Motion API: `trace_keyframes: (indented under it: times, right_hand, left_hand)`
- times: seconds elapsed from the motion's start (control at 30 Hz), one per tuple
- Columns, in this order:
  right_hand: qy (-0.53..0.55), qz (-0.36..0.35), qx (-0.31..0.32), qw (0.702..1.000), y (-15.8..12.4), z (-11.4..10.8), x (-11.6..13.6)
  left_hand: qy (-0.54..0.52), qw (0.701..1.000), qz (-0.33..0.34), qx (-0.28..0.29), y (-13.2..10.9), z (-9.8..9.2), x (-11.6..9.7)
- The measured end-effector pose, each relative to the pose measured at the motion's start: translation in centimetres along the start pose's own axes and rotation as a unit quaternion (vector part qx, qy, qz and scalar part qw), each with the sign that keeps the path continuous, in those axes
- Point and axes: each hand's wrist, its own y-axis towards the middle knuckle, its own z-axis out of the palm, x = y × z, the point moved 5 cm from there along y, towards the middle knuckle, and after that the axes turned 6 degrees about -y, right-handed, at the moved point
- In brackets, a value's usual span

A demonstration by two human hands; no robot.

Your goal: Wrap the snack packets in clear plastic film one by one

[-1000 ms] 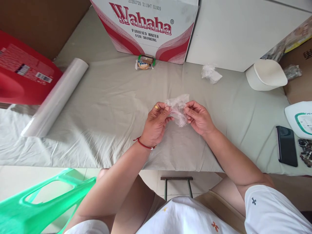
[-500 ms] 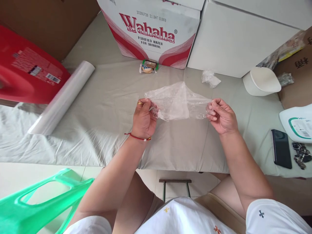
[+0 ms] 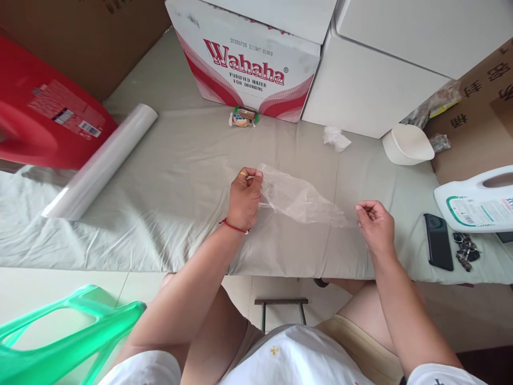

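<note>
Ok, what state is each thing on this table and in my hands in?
clear plastic film sheet: stretched out between both hands.
left hand: pinched shut on one end of it.
right hand: pinched shut on the other end.
long roll of clear film: lying on its side.
white plastic jug: lying on its side.
black phone: flat, screen dark.
small crumpled plastic wad: balled up.

The white-and-red carton at the top centre of the frame reads "Wahaha", "PURIFIED WATER FOR DRINKING" and the code "20260726 2119HT 01909". The brown box at the upper right carries Chinese characters, too skewed to read.
</note>
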Motion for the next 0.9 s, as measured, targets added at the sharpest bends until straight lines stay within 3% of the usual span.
trace_keyframes:
  times: [0.07, 0.17, 0.27, 0.33, 0.43, 0.53, 0.6, 0.73, 0.9]
  right_hand:
    - [-0.073, -0.136, 0.003, 0.988, -0.9, 0.6, 2.8]
    - [-0.157, -0.303, 0.138, 0.930, -2.6, 4.3, 6.9]
    - [-0.198, -0.363, 0.268, 0.870, -3.5, 8.5, 8.5]
    - [-0.194, -0.367, 0.302, 0.858, -3.4, 10.3, 8.6]
    - [-0.139, -0.318, 0.289, 0.892, -2.4, 10.7, 8.2]
    - [-0.045, -0.192, 0.223, 0.955, -0.8, 8.6, 7.0]
    - [0.044, -0.092, 0.175, 0.979, 0.1, 6.6, 5.7]
    - [0.185, 0.065, 0.105, 0.975, 1.1, 2.9, 3.1]
    - [0.187, 0.151, 0.047, 0.969, 1.3, -0.8, -0.1]
  left_hand:
    - [0.005, 1.000, -0.006, 0.005, -0.1, 0.1, 0.1]
    - [0.015, 1.000, -0.017, 0.004, -0.3, 0.3, 0.3]
    - [0.022, 0.999, -0.025, 0.008, -0.5, 0.5, 0.4]
    - [0.023, 0.999, -0.030, 0.013, -0.6, 0.7, 0.4]
    - [0.021, 0.999, -0.033, 0.016, -0.7, 0.7, 0.3]
    - [0.014, 0.999, -0.031, 0.022, -0.8, 0.6, 0.0]
    - [0.012, 0.999, -0.035, 0.027, -0.8, 0.7, -0.1]
    - [0.014, 0.998, -0.048, 0.038, -0.9, 0.8, 0.0]
    - [0.000, 0.996, -0.056, 0.070, -0.9, 1.0, 0.2]
